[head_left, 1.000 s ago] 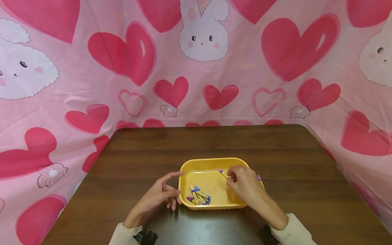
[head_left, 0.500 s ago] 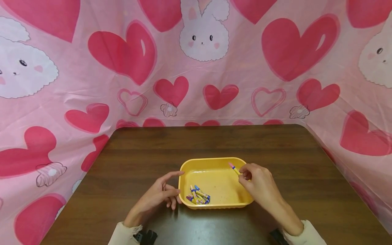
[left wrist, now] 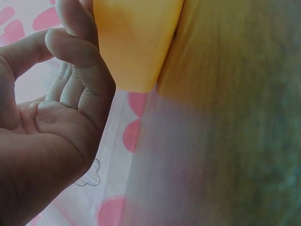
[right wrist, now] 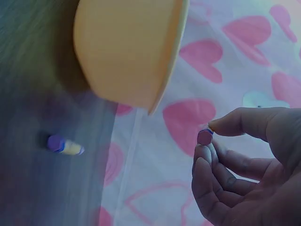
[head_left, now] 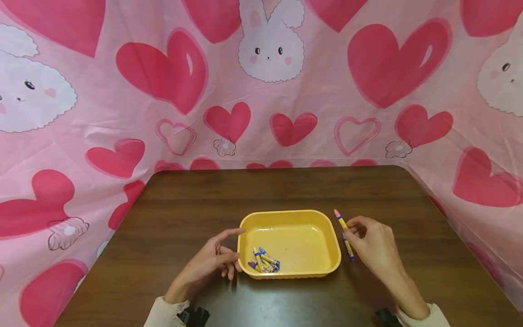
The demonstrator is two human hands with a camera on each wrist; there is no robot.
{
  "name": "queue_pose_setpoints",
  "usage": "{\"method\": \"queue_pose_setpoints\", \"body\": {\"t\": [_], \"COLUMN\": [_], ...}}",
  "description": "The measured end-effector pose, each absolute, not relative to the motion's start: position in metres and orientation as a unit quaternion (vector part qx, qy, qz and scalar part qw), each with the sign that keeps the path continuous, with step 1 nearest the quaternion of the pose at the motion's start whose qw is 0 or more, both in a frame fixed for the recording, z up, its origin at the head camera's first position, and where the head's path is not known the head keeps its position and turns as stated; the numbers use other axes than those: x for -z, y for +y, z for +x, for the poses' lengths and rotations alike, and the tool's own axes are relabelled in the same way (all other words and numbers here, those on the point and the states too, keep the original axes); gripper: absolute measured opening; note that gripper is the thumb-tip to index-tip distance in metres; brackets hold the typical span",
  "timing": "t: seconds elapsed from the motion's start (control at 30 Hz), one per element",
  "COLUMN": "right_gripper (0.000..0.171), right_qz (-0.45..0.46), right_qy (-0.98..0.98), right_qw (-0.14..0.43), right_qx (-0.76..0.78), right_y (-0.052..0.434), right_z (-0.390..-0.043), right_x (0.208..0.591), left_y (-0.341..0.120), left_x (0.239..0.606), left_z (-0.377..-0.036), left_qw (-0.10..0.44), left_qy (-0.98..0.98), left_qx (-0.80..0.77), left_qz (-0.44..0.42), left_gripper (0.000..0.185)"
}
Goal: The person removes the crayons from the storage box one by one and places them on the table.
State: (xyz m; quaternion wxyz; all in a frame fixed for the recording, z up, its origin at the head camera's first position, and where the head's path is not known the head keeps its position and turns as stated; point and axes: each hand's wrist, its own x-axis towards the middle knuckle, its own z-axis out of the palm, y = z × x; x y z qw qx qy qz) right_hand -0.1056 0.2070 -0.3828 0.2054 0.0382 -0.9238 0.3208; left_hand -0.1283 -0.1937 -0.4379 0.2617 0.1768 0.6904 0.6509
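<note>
The thumb and fingertips of the right hand (head_left: 373, 245) pinch a pink-tipped crayon (head_left: 341, 220); the gap between them is only as wide as the crayon. Its pink tip points away from the person and a little to the left, so the long axis runs slantwise, from far left to near right. The right wrist view shows it nearly end-on, with the purple flat end turned to the camera. It is held above the table, just to the right of the tray.

Below it — nearer to the person — a second crayon (head_left: 348, 246) lies on the wood, with almost the same slant.

The left hand (head_left: 214, 259) is relaxed, index finger and thumb spread well apart, both touching the left side of the yellow tray (head_left: 294, 275). This tray has its longer sides running left to right. A pile of crayons (head_left: 265, 262) lies in its near left corner, pointing in different directions; from there the tray floor stretches to the right wall.

Around the tray, the brown table (head_left: 286, 190) extends broadly: its far edge and its right edge are well apart from both hands. Behind hangs a pink cloth (head_left: 327, 100) with hearts and rabbits.
</note>
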Motion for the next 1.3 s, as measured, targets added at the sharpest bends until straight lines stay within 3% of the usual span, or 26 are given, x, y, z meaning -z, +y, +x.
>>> {"method": "queue_pose_setpoints", "body": {"t": [0.27,0.53,0.77,1.3], "right_gripper": [0.006,0.011,0.010,0.008], "right_qz": [-0.001,-0.021,-0.031,-0.028], "right_qy": [-0.935,-0.955,-0.955,-0.948], "right_qw": [0.174,0.042,-0.033,-0.045], "right_qx": [-0.309,-0.294,-0.292,-0.315], "right_y": [0.228,0.247,0.252,0.248], "right_z": [-0.107,-0.111,-0.116,-0.119], "right_x": [0.398,0.411,0.421,0.428], "left_y": [-0.194,-0.194,-0.194,-0.193], "left_x": [0.439,0.438,0.437,0.435], "left_z": [-0.129,-0.128,-0.128,-0.127], "left_qw": [0.259,0.262,0.260,0.262], "left_qy": [0.687,0.689,0.693,0.695], "left_qx": [-0.653,-0.652,-0.649,-0.649], "left_qz": [0.184,0.176,0.176,0.165], "left_gripper": [0.064,0.064,0.064,0.064]}}
